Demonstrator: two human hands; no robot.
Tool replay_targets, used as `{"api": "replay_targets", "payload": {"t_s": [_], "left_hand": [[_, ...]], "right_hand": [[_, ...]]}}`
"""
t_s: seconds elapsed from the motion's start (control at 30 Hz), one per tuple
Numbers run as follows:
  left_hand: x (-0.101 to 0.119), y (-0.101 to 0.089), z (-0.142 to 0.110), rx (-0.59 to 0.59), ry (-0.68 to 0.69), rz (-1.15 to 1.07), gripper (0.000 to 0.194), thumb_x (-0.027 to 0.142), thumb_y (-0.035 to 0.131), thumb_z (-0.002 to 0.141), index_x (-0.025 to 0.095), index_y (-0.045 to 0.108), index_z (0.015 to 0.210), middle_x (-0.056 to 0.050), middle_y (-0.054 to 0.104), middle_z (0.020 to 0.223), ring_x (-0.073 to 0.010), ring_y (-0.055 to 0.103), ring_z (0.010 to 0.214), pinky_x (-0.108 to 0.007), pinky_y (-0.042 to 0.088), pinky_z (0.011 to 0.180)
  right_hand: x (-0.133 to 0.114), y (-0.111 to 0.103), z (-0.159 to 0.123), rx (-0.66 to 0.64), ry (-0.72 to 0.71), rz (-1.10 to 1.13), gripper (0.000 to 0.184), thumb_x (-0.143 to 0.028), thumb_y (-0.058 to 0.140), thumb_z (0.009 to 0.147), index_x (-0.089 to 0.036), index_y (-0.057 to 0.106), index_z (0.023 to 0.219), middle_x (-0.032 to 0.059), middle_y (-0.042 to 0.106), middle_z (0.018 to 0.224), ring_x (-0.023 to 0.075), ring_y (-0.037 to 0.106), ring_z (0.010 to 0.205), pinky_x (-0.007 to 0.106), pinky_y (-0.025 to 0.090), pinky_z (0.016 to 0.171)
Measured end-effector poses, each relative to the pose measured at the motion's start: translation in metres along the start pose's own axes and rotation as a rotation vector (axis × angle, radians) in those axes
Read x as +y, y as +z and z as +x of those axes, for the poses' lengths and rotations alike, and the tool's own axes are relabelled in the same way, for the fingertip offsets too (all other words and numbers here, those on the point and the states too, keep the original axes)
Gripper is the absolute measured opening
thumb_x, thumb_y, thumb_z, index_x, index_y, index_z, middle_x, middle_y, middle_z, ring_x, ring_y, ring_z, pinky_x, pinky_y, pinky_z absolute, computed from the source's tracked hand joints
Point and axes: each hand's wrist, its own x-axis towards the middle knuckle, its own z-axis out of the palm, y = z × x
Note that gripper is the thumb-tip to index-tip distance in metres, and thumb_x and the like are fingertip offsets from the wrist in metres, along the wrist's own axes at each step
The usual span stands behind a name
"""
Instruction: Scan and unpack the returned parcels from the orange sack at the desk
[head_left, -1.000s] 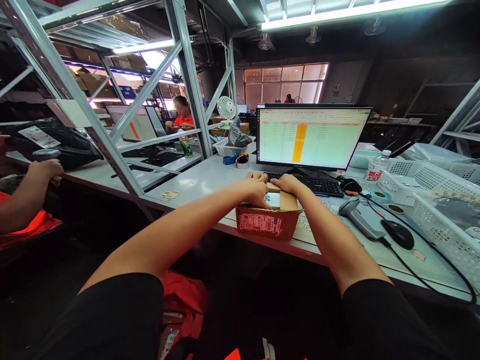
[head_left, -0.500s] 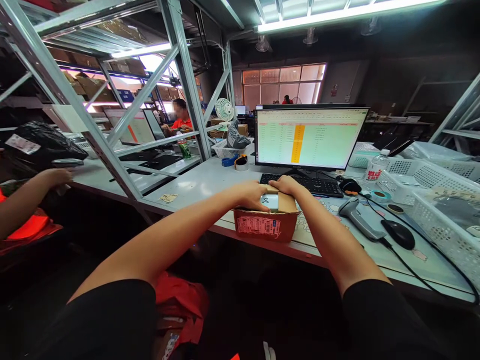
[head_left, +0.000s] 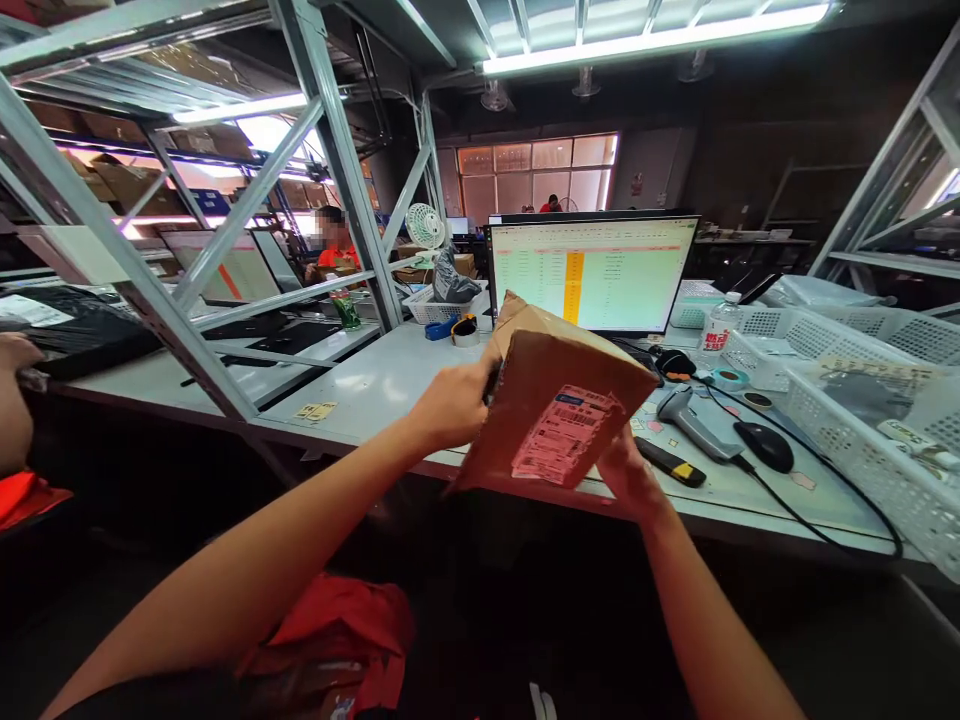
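Observation:
A brown cardboard box [head_left: 517, 390] is held up tilted in front of the monitor, its side with a shipping label [head_left: 568, 432] facing me. My left hand [head_left: 455, 402] is closed on the box's left edge. My right hand [head_left: 628, 468] supports the box from its lower right, with some fingers hidden behind it. Just right of that hand, a dark box cutter [head_left: 670, 463] with a yellow patch lies on the desk. The box's contents cannot be seen from here.
Behind the box stands a monitor [head_left: 600, 270] showing a spreadsheet. A barcode scanner [head_left: 697, 425], a black mouse [head_left: 763, 445] and white baskets [head_left: 870, 400] occupy the right side. Tape rolls [head_left: 465, 330] sit at the back left. Metal shelf posts [head_left: 337, 170] rise on the left; a co-worker's arm [head_left: 15, 400] shows there.
The box has been lifted off the desk and tipped, with its labelled side turned upward. My right hand went from its top to its lower right. The box cutter has come into view.

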Motion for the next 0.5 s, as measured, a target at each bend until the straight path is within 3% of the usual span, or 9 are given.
{"api": "replay_targets", "payload": {"t_s": [0.1, 0.17, 0.23, 0.4, 0.5], "left_hand": [[0.039, 0.007, -0.015, -0.084, 0.071, -0.032, 0.051, 0.056, 0.051, 0.095, 0.019, 0.065, 0.126, -0.015, 0.077, 0.112, -0.0342, 0.072, 0.1, -0.041, 0.052, 0.084], [0.059, 0.008, -0.025, -0.111, 0.095, -0.043, 0.062, 0.064, 0.048, 0.095, 0.015, 0.061, 0.133, -0.018, 0.076, 0.111, -0.0351, 0.072, 0.099, -0.043, 0.053, 0.085], [0.067, 0.005, -0.033, -0.109, 0.069, -0.07, 0.069, 0.069, 0.047, 0.095, 0.014, 0.057, 0.136, -0.017, 0.075, 0.105, -0.0345, 0.071, 0.094, -0.044, 0.053, 0.083], [0.043, -0.01, -0.047, 0.086, -0.082, -0.278, 0.065, 0.075, 0.043, 0.091, 0.017, 0.063, 0.112, -0.011, 0.073, 0.091, -0.0321, 0.07, 0.086, -0.044, 0.054, 0.082], [0.018, 0.002, -0.049, 0.291, -0.089, -0.598, 0.065, 0.076, 0.042, 0.092, 0.018, 0.065, 0.112, -0.009, 0.074, 0.096, -0.0319, 0.07, 0.1, -0.044, 0.056, 0.09]], "right_hand": [[0.009, 0.015, -0.029, 0.177, 0.053, 0.051, 0.085, -0.083, 0.083, 0.066, -0.038, 0.062, 0.136, 0.0062, 0.066, 0.147, 0.0338, 0.058, 0.142, 0.055, 0.048, 0.119], [0.009, 0.014, -0.041, 0.277, 0.082, 0.08, 0.062, -0.078, 0.075, 0.077, -0.037, 0.067, 0.122, 0.0051, 0.073, 0.133, 0.0333, 0.067, 0.13, 0.056, 0.051, 0.116], [0.006, 0.005, -0.052, 0.346, 0.063, 0.079, 0.052, -0.076, 0.065, 0.085, -0.037, 0.068, 0.119, 0.0046, 0.075, 0.128, 0.0331, 0.068, 0.127, 0.058, 0.052, 0.116], [-0.009, -0.035, -0.082, 0.627, -0.057, -0.003, 0.054, -0.073, 0.052, 0.091, -0.039, 0.067, 0.13, 0.003, 0.072, 0.136, 0.0338, 0.062, 0.139, 0.061, 0.05, 0.118], [-0.02, -0.055, -0.102, 0.695, -0.069, -0.045, 0.063, -0.079, 0.047, 0.092, -0.045, 0.063, 0.142, 0.0002, 0.068, 0.146, 0.0357, 0.058, 0.144, 0.066, 0.051, 0.116]]}}
